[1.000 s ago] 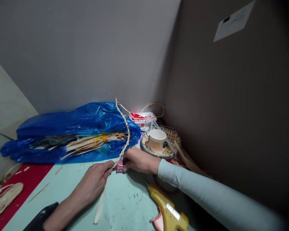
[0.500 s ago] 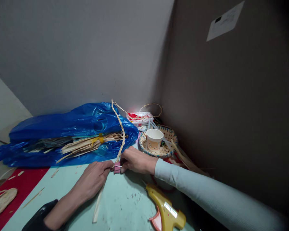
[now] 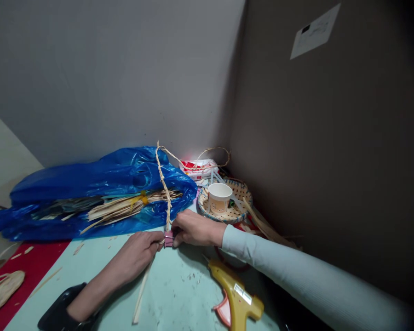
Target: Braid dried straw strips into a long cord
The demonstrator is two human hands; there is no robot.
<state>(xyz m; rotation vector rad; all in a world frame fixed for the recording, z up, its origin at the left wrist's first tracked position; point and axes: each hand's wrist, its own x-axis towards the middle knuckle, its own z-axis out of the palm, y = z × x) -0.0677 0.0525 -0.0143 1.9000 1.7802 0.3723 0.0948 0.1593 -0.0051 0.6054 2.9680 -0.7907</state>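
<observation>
Looks down on a pale green desk [image 3: 179, 294] pushed into a grey corner. Shows the left hand [image 3: 138, 255] and the right hand [image 3: 193, 228] meeting at mid-desk, both closed in a pinch on a small pink clip [image 3: 169, 238], one from each side. Shows a braided straw cord [image 3: 162, 184] caught in that clip, rising almost upright from it, then bending back toward the wall (thin loose strands trailing off its top). Places a flat pale strip [image 3: 141, 289] on the desk beneath the left hand, running toward the near edge. Behind the cord: a blue plastic bag [image 3: 89, 177] with a straw bundle [image 3: 124, 208] poking out. Right of the hands: a woven tray [image 3: 239, 209] holding a paper cup [image 3: 220, 197]. Just beside the right sleeve: a yellow glue gun [image 3: 236, 296] lying on its side. Far left: a red mat [image 3: 31, 262].
</observation>
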